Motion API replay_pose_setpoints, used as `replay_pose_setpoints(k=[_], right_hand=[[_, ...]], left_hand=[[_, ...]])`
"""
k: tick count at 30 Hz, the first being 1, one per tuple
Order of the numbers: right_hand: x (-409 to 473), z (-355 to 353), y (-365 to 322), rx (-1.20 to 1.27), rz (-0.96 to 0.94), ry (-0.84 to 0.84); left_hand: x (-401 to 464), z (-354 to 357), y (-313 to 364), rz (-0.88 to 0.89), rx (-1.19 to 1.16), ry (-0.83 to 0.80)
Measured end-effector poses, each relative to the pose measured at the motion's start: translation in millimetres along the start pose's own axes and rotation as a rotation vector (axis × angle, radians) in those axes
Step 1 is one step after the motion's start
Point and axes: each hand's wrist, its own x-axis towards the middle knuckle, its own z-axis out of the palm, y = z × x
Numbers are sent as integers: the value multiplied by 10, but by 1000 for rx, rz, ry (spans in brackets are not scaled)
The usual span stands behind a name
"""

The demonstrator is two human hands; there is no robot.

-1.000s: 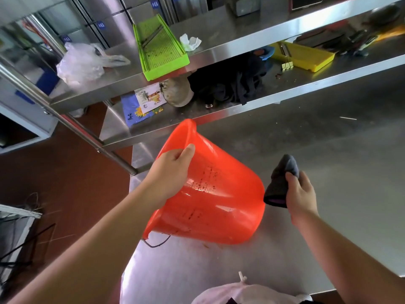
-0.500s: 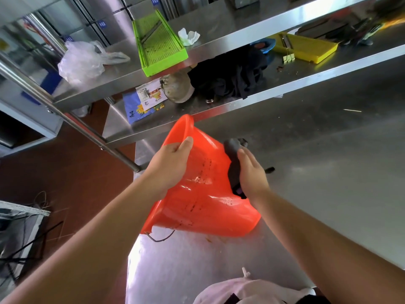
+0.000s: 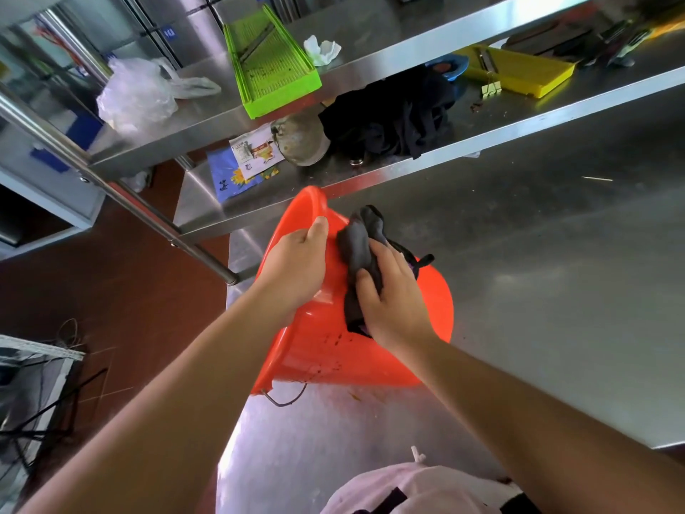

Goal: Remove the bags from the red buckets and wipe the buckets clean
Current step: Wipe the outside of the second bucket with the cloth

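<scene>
A red plastic bucket (image 3: 333,358) lies tilted on its side on the steel table (image 3: 556,291), its mouth facing left and away from me. Dark specks dot its outer wall. My left hand (image 3: 296,268) grips the bucket's upper rim, thumb over the edge. My right hand (image 3: 393,294) holds a dark grey cloth (image 3: 357,250) and presses it against the bucket's outer wall just right of my left hand. The bucket's wire handle (image 3: 289,400) hangs below the rim.
A two-tier steel shelf (image 3: 407,50) runs behind the bucket with a green tray (image 3: 270,64), a clear plastic bag (image 3: 137,94), a yellow slicer (image 3: 519,72) and dark clothing (image 3: 393,120). The table's left edge drops to a red floor (image 3: 111,291). A pinkish bundle (image 3: 407,491) lies near me.
My right hand brought the cloth from the right of the bucket onto its wall and slid it up toward the rim. My left hand kept its grip on the rim.
</scene>
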Motion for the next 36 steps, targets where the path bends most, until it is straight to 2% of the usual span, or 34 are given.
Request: replay_pose_setpoints(k=[7, 11, 13, 16, 22, 25, 28, 31, 33, 36], right_hand=[[-157, -352, 826, 109, 477, 205], [-196, -357, 923, 204, 708, 320], [-178, -315, 876, 238, 766, 350], [-83, -210, 680, 251, 672, 356], [56, 145, -134, 300, 280, 243], [29, 356, -476, 272, 56, 138], [-42, 401, -506, 132, -35, 99], [-115, 315, -265, -36, -177, 77], [-138, 242, -51, -88, -187, 68], [-173, 112, 315, -106, -31, 90]], left_hand=[[59, 31, -6, -7, 26, -54], [85, 67, 48, 1, 46, -70], [88, 70, 70, 6, 62, -52], [100, 67, 98, -7, 55, -8], [130, 137, 169, -24, 71, 60], [199, 106, 172, -86, -88, -1], [229, -7, 128, -163, -153, -70], [252, -43, 90, -186, -185, -53], [274, -64, 78, -164, -176, -8], [309, -114, 55, -148, -108, -24]])
